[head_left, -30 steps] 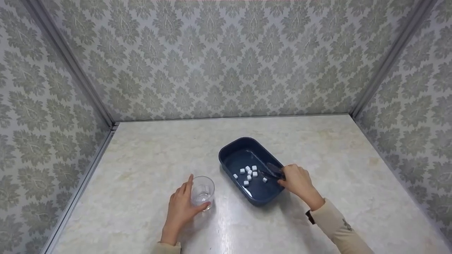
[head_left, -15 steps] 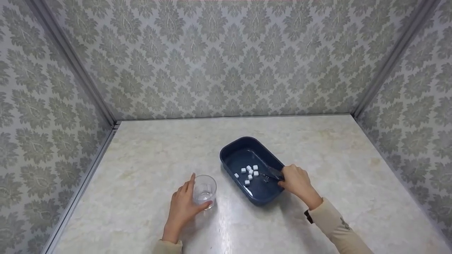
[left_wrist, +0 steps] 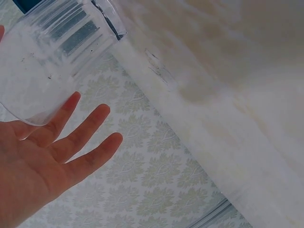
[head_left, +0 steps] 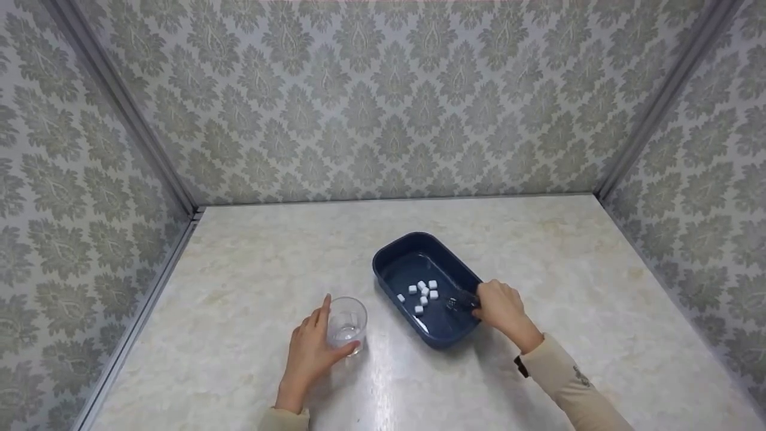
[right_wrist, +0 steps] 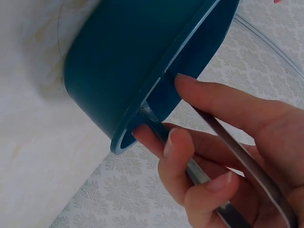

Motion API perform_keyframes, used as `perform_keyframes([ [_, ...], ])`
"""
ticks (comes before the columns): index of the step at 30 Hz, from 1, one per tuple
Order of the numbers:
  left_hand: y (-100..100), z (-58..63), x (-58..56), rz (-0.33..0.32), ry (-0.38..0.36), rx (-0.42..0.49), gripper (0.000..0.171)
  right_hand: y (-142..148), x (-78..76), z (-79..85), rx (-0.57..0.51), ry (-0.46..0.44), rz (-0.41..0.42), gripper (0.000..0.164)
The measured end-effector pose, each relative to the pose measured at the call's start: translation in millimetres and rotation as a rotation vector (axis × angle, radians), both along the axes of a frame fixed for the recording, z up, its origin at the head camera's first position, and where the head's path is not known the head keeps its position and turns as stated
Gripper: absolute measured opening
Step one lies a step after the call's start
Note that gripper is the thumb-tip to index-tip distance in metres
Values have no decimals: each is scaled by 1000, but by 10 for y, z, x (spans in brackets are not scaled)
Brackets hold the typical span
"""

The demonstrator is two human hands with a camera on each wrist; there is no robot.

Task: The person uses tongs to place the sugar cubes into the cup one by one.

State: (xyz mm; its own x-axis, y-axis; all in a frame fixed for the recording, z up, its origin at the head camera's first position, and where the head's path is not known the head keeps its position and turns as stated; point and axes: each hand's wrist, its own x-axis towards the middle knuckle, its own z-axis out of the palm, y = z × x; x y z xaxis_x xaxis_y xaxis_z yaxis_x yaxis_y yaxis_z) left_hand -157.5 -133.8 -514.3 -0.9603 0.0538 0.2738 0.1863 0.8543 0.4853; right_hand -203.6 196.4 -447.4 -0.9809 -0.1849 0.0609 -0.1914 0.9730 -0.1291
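Leftmost of the work, the left hand [head_left: 307, 353] curves round an upright clear cup [head_left: 347, 317], thumb and forefinger on its sides, other fingers spread. Right of that hold, apart from the cup and short of the right hand's grip, white cubes [head_left: 425, 292] lie in a dark blue tray [head_left: 440, 343]. At the tray's right rim, the right hand [head_left: 502, 305] pinches metal tongs [right_wrist: 198, 174] between thumb and fingers, tips down inside; I cannot tell whether they hold a cube. The step seems to be gripping one; the next move would call for steady pressure before lifting.
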Motion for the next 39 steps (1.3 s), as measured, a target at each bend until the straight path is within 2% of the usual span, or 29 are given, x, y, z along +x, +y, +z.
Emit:
perform_keyframes([
  [14, -3, 9, 2, 3, -8, -5, 102, -15, -1, -20, 31, 31, 16, 20],
  [21, -11, 0, 2, -12, 40, -5, 100, -22, -11, -26, 82, 70, 11, 22],
  [39, -6, -5, -2, -5, 56, 1, 101, 6, -4, -7, 39, 80, 15, 20],
])
